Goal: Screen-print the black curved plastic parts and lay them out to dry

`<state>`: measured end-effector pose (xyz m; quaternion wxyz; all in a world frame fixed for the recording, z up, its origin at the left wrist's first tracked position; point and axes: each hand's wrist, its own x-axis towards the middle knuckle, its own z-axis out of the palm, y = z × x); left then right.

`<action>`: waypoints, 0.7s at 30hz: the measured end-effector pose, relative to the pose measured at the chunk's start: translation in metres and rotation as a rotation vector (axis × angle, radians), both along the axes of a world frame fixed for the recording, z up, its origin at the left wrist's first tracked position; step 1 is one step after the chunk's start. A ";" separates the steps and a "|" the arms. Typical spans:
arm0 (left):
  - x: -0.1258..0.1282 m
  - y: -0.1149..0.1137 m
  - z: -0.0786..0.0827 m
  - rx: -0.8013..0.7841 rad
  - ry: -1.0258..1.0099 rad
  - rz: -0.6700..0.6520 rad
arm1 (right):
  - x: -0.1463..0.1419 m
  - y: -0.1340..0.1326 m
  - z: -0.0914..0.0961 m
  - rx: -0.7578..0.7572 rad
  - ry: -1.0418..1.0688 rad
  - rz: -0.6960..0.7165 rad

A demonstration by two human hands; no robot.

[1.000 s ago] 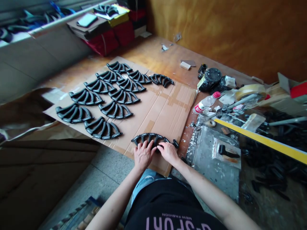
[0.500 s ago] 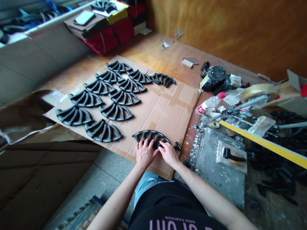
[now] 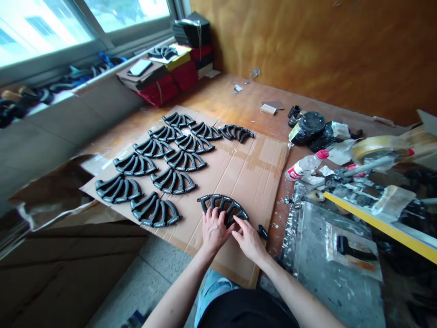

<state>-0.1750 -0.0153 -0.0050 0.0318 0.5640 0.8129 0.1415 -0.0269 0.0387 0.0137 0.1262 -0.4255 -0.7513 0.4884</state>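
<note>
On the near part of a cardboard sheet (image 3: 235,171) lies a fan of black T-shaped handles (image 3: 223,200), their heads side by side in an arc. My left hand (image 3: 215,228) rests on the fan's lower middle with its fingers spread and holds nothing. At the fan's right end is my right hand (image 3: 251,241), index finger and thumb apart, fingertips at the handles' lower ends. What lies beneath my fingers is partly hidden. Just right of that hand, a single black handle (image 3: 262,231) lies apart. Several similar fans (image 3: 157,209) are laid out in rows toward the left and back.
To the right are a pink-capped bottle (image 3: 305,166), black jars (image 3: 309,127), a tape roll (image 3: 377,148), and a yellow-edged bar (image 3: 378,228). A grey board (image 3: 317,255) carries a bagged black handle (image 3: 355,249). Stacked bundles (image 3: 160,91) stand at the back left by the window.
The view has tilted up, bringing the window in. My left hand stays on the fan; my right hand's fingers have drawn back slightly from it. The handles look unmoved on the cardboard.
</note>
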 end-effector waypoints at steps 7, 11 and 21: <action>-0.056 0.164 0.020 0.079 -0.011 -0.197 | -0.001 0.010 0.012 -0.032 0.122 -0.154; -0.082 0.249 0.023 -0.027 -0.049 -0.143 | 0.017 0.010 0.007 -0.049 0.081 -0.230; -0.074 0.272 -0.008 0.135 -0.123 0.060 | 0.046 0.007 0.045 -0.079 0.023 -0.361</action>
